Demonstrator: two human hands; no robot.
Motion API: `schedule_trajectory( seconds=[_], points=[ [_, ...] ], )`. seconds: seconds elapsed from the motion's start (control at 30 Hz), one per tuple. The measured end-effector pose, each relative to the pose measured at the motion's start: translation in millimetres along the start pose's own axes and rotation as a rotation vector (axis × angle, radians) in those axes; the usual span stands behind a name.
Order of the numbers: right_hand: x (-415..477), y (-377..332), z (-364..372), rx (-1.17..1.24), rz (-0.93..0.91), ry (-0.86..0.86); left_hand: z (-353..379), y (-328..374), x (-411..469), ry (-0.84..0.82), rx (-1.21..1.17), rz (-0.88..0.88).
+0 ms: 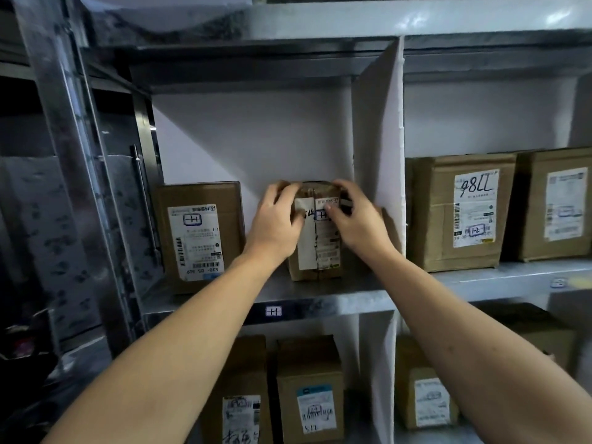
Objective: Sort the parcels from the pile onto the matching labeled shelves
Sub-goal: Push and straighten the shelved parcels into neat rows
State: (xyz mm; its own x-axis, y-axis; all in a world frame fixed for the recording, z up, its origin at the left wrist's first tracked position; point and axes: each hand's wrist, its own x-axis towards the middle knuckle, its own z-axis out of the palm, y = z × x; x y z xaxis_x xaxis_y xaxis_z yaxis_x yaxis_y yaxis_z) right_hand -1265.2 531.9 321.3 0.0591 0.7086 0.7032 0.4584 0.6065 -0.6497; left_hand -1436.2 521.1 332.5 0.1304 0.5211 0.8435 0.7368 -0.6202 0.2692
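A small brown cardboard parcel [317, 251] with a white label marked 1-1 stands upright on the metal shelf [320, 299], whose front edge carries a 1-1 tag [273, 311]. My left hand [275, 219] grips its left upper side and my right hand [355, 219] grips its right upper side. The fingers hide the parcel's top corners. Another labelled 1-1 box [200, 235] stands to the left in the same compartment.
A white divider [389, 155] closes the compartment on the right. Beyond it stand two boxes [461, 213], [557, 203], the nearer marked 1-2. Several labelled boxes [309, 389] fill the lower shelf. A metal upright [80, 155] rises at the left.
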Motion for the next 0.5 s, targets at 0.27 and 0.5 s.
schedule_trajectory(
  seconds=[0.27, 0.5],
  points=[
    [-10, -10, -11, -0.095, -0.035, 0.030, -3, 8, -2, -0.023, -0.036, 0.010],
    [-66, -39, -44, -0.542, -0.441, 0.192, -26, 20, -22, 0.186, 0.025, 0.170]
  ],
)
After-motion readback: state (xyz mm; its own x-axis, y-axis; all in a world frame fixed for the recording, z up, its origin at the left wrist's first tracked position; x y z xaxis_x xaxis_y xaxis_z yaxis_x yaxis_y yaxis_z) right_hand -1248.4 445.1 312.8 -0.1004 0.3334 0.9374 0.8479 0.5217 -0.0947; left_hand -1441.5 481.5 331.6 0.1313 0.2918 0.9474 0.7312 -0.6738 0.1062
